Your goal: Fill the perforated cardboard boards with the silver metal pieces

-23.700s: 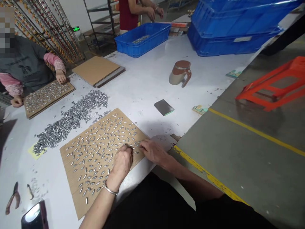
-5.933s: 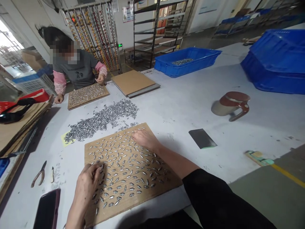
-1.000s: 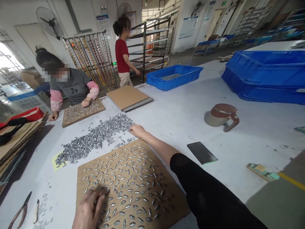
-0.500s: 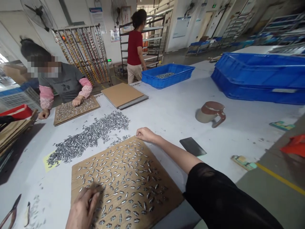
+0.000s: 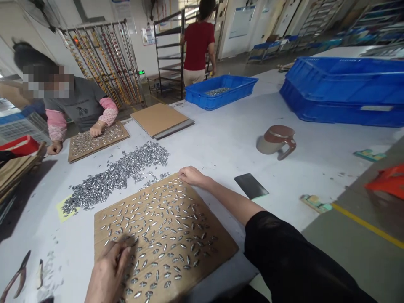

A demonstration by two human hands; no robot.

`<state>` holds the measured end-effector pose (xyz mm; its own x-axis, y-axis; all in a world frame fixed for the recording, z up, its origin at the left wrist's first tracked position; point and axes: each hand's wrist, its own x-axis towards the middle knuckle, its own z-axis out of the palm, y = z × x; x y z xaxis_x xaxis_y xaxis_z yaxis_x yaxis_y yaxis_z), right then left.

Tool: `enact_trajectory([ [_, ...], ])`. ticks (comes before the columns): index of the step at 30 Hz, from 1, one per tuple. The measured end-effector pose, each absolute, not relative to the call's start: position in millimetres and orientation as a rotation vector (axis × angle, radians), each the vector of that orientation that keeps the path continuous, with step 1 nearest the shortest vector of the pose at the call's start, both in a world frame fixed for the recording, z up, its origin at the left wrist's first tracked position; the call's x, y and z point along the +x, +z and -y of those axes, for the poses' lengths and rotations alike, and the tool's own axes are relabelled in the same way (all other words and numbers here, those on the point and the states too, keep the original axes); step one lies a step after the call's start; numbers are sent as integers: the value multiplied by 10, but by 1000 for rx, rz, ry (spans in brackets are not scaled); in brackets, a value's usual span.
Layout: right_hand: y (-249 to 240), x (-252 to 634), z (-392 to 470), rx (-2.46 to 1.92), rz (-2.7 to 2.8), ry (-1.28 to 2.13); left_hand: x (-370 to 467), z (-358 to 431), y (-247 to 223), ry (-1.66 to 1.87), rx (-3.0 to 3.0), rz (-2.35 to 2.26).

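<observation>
A brown cardboard sheet [image 5: 202, 256] lies in front of me, covered with small pointed silver metal pieces [image 5: 158, 275] set apart in loose rows. My left hand [image 5: 109, 267] is over its left part, thumb and fingers pinched together low among the pieces. Whatever sits between those fingertips is too small and shaded to make out. At the sheet's far corner, my right hand [image 5: 193, 176] is closed with its fingers curled at the edge. Beyond the sheet spreads a long heap of the same metal pieces [image 5: 116, 172], its left end on a yellow paper [image 5: 65, 212].
Across the table a co-worker's hand [image 5: 97, 129] rests on another filled cardboard [image 5: 77, 153]. Cardboard sheets [image 5: 159, 118], a blue crate [image 5: 217, 99], stacked blue crates [image 5: 341, 103], a mug [image 5: 277, 139], a dark block [image 5: 251, 185] and pliers [image 5: 19, 275] stand or lie around.
My view has tipped slightly downward. Both my hands stay at nearly the same spots on the cardboard. The person in red has moved right at the back, beside the rack.
</observation>
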<state>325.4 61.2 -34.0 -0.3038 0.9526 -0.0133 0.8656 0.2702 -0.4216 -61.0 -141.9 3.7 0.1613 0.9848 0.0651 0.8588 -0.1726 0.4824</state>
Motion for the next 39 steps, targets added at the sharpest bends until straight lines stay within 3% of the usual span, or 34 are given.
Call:
enact_trajectory([
  [6, -231, 3492, -254, -1681, 2136, 498, -927, 1439, 121, 512, 2103, -1966],
  [13, -348, 3636, 513, -1700, 2142, 530, -1587, 1693, 43, 239, 1961, -2370],
  [20, -402, 3404, 662, -1718, 2130, 499, -1615, 2076, -99, 275, 1673, -2594],
  [39, -244, 2946, 334, -1634, 2564, 463, -1667, 2535, -258, 503, 1752, -2408],
])
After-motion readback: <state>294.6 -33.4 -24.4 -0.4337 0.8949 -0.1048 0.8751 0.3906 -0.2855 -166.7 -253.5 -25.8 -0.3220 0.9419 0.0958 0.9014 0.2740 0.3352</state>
